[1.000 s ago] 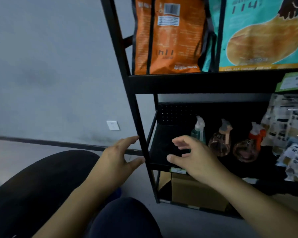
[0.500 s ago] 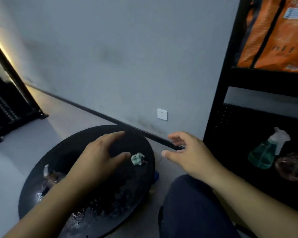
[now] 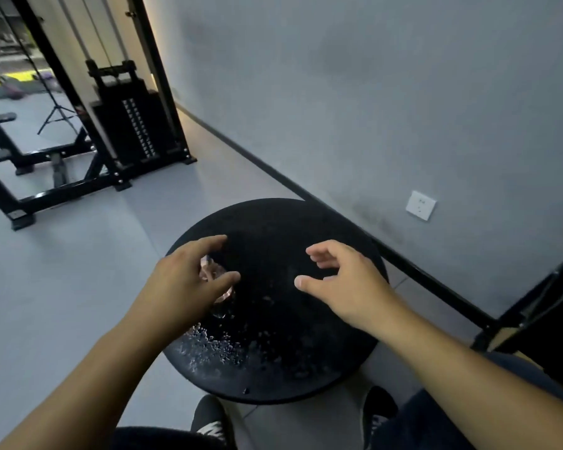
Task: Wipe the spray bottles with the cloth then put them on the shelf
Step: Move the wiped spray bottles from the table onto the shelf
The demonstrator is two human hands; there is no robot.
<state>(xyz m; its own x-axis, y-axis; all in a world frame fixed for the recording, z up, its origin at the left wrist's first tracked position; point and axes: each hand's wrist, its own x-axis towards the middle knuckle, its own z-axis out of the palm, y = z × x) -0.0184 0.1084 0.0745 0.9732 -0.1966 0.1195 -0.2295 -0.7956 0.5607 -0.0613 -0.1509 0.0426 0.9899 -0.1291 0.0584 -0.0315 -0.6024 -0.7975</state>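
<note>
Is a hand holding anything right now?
No. The left hand hovers open over a clear bottle on the round table; the right hand is empty.

Both hands spread over the wet round table (image 3: pixel 306 222) — left hand (image 3: pixel 182 284) above a spray bottle (image 3: pixel 212 275)

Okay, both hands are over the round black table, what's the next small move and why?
Probably close the left hand on the pinkish clear spray bottle beneath it: the fingers are spread right over it, nothing is gripped yet, and the right hand hangs open and empty over the wet table.
</note>
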